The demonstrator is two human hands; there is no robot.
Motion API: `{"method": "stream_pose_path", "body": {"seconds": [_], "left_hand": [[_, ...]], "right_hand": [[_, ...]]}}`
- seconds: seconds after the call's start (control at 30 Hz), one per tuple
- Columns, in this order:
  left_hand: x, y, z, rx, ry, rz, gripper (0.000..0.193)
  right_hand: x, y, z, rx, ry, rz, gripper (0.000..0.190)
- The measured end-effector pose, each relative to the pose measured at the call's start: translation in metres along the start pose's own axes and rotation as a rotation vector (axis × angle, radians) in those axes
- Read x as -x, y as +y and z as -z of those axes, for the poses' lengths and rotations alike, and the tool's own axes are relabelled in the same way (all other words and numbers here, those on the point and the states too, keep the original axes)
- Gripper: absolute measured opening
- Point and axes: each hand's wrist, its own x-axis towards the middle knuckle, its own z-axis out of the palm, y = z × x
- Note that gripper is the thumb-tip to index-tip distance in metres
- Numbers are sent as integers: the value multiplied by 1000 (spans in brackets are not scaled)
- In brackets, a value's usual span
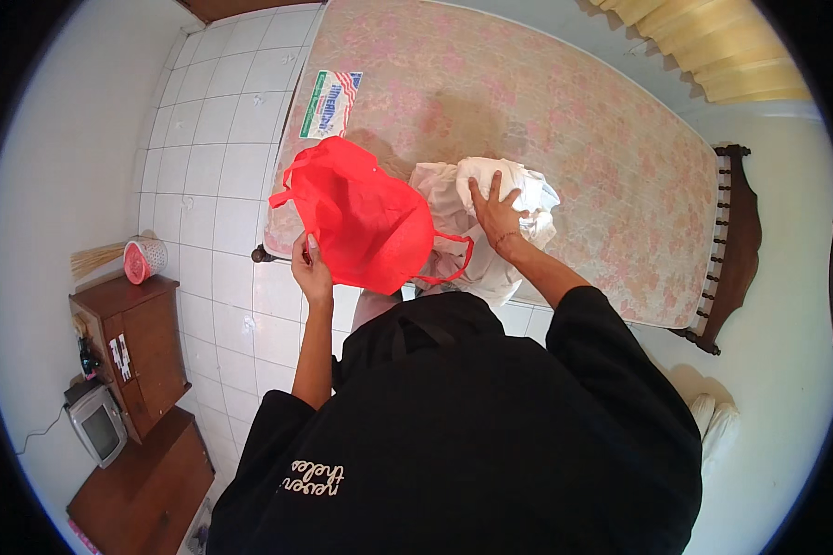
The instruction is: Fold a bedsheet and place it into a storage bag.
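Observation:
My left hand [312, 267] pinches the near left rim of a red fabric tote bag [368, 215], its mouth facing up and one handle loop lying to the right. Beside the bag, a rumpled pile of white cloth [493, 270] rests at the mattress edge and hangs over it. My right hand [496, 211] lies spread, palm down, on a bunched part of that cloth. Whether its fingertips grip any of the fabric cannot be told. Part of the cloth is hidden behind the bag and its handle.
The bare floral mattress [597, 180] bears a printed label [331, 104] near its left end. A dark wooden headboard [736, 250] stands at the right. Across the tiled floor [232, 208] are a wooden cabinet [146, 347], a white basket [146, 259] and a small television [98, 424].

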Motion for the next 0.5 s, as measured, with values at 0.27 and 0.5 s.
{"method": "stream_pose_path", "body": {"seconds": [0.27,0.5], "left_hand": [[-6,-20,10,-63,-21,-28,27],[-1,-15,14,-54,-20,40,28]], "right_hand": [[10,22,60,171,-21,64,77],[52,5,129,149,176,56,65]]}}
